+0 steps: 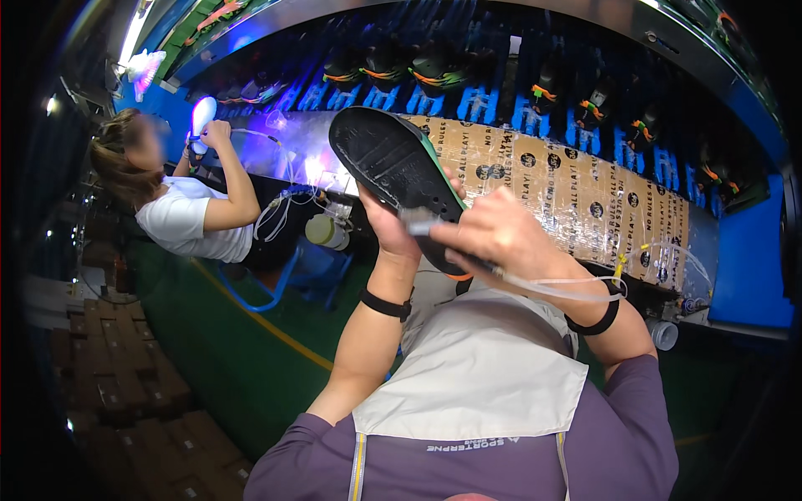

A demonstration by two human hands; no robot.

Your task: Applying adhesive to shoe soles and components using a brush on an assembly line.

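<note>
My left hand (387,224) is closed round a black shoe sole (391,157) and holds it up tilted. The sole has a green side edge, a glossy wet-looking face and a touch of orange at its lower end. In my right hand (504,238) is a brush (418,224), its blurred head against or just over the lower part of the sole. A clear thin tube (555,292) trails from the brush side past my right wrist. Some fingers of my left hand are hidden behind the sole.
A cardboard-covered bench (576,196) lies ahead. Beyond it, blue holders carry several dark shoes (434,73) with orange and green trim. On the left a co-worker (196,200) holds up a white sole (202,115). A pale container (326,232) and stacked boxes (117,359) are nearby.
</note>
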